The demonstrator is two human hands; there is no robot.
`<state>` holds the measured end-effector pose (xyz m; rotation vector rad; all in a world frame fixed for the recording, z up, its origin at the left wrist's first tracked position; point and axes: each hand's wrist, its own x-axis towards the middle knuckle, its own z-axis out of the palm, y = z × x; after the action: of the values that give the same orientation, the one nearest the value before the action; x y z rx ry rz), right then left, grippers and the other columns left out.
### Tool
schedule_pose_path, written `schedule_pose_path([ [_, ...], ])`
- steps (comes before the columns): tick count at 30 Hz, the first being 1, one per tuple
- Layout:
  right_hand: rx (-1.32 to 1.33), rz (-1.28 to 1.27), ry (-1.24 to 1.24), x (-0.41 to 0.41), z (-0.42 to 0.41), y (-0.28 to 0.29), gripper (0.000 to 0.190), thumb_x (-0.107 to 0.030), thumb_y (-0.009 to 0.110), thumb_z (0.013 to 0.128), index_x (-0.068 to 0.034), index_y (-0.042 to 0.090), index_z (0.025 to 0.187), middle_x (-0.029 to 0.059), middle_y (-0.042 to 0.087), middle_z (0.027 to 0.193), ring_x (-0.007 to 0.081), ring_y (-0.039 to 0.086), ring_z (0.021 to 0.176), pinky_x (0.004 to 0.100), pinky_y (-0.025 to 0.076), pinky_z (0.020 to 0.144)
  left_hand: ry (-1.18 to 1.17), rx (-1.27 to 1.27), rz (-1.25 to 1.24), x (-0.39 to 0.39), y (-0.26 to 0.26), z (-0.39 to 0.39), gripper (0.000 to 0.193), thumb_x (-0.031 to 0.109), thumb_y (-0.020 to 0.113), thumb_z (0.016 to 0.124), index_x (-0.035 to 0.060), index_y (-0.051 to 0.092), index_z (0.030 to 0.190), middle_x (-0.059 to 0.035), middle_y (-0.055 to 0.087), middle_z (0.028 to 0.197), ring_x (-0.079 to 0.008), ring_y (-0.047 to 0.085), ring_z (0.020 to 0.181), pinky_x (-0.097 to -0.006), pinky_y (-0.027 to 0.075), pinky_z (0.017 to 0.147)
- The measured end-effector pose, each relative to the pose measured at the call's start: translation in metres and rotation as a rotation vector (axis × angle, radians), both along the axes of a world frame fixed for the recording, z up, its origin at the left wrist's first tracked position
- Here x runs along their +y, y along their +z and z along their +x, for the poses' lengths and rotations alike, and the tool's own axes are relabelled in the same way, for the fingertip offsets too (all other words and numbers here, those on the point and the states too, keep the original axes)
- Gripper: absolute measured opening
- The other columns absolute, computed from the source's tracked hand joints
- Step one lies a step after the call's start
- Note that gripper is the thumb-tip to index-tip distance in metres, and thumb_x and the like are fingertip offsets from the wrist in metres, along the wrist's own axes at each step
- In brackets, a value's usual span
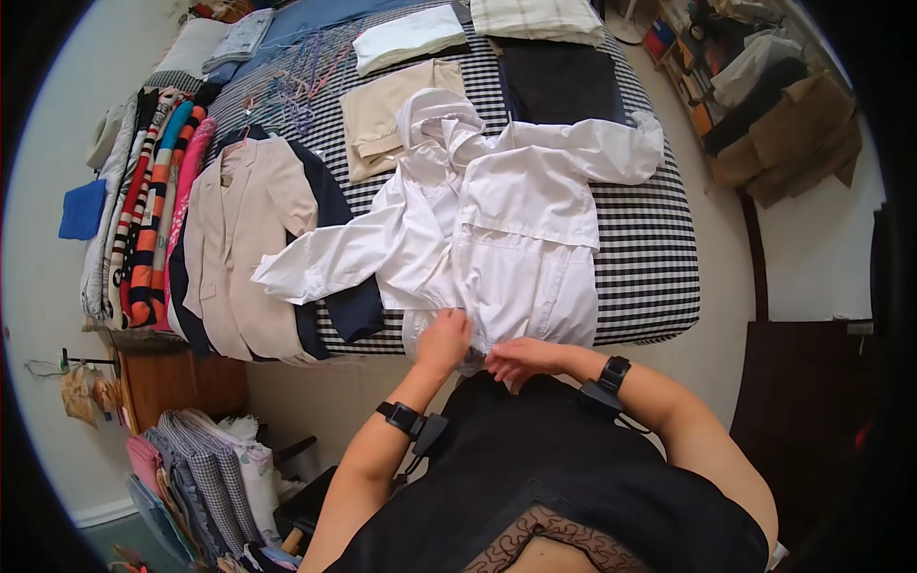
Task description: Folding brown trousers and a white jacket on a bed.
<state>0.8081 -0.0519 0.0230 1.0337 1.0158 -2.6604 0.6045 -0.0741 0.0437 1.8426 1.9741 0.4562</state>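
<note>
A white hooded jacket (526,193) lies spread on a bed with a black-and-white checked cover (645,251), its hood away from me and its sleeves out to both sides. My left hand (445,340) grips the jacket's bottom edge near the front opening, fingers curled down. Close by on the right, my right hand (519,358) is at the lower hem with its fingers bent; what its fingertips hold is hidden. Left of the jacket lies a beige blazer (247,243) on a pink hanger, over dark navy clothing (358,308). The jacket's left sleeve reaches over these.
Folded beige trousers (365,118), white cloth (408,39) and black garments (562,82) lie beyond the jacket. Loose hangers (301,89) are heaped at the back left, near a row of rolled colourful textiles (154,215). Cushions (208,465) stand at lower left.
</note>
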Motion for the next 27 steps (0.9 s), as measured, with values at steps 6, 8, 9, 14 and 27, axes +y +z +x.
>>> schedule_pose_path([
  [6, 0.239, -0.390, -0.401, -0.011, -0.001, 0.044, 0.058, -0.056, 0.046, 0.088, -0.007, 0.046, 0.120, 0.0077, 0.057, 0.106, 0.0184, 0.054, 0.095, 0.0344, 0.041, 0.090, 0.120, -1.142, -0.538, 0.016, 0.059, 0.029, 0.021, 0.023, 0.054, 0.092, 0.0021, 0.056, 0.093, -0.0012, 0.060, 0.076, -0.0108, 0.063, 0.067, -0.0207, 0.046, 0.048],
  [8, 0.414, -0.401, -0.547, -0.011, 0.004, 0.047, 0.054, -0.052, 0.047, 0.089, -0.008, 0.045, 0.120, 0.0071, 0.056, 0.108, 0.0185, 0.053, 0.092, 0.0354, 0.041, 0.090, 0.134, -1.277, -0.570, 0.013, 0.067, 0.039, 0.020, 0.022, 0.054, 0.092, 0.0025, 0.056, 0.096, -0.0029, 0.060, 0.078, -0.0105, 0.062, 0.066, -0.0184, 0.045, 0.048],
  [9, 0.588, -0.412, -0.699, -0.012, 0.010, 0.047, 0.050, -0.049, 0.049, 0.089, -0.009, 0.045, 0.120, 0.0064, 0.055, 0.110, 0.0187, 0.053, 0.089, 0.0364, 0.041, 0.089, 0.146, -1.410, -0.606, 0.009, 0.068, 0.043, 0.020, 0.021, 0.054, 0.092, 0.0028, 0.055, 0.099, -0.0046, 0.061, 0.081, -0.0102, 0.062, 0.064, -0.0160, 0.044, 0.048],
  [14, 0.194, -0.082, -1.030, 0.001, 0.045, 0.065, 0.039, -0.020, 0.056, 0.089, -0.008, 0.043, 0.124, 0.0025, 0.055, 0.114, 0.0185, 0.054, 0.100, 0.0371, 0.042, 0.091, 0.064, -1.211, -0.698, -0.022, 0.041, 0.021, 0.031, 0.027, 0.060, 0.087, 0.0029, 0.054, 0.106, -0.0092, 0.062, 0.090, -0.0165, 0.062, 0.072, -0.0267, 0.050, 0.060],
  [27, 0.015, -0.001, -0.950, -0.043, 0.131, 0.063, 0.052, -0.008, 0.058, 0.085, -0.005, 0.034, 0.132, 0.0065, 0.051, 0.123, 0.0208, 0.054, 0.108, 0.0379, 0.047, 0.091, 0.374, -0.203, -0.053, -0.052, -0.108, -0.029, 0.028, 0.025, 0.058, 0.080, -0.0008, 0.061, 0.091, -0.0255, 0.060, 0.086, -0.0410, 0.058, 0.085, -0.0482, 0.045, 0.077],
])
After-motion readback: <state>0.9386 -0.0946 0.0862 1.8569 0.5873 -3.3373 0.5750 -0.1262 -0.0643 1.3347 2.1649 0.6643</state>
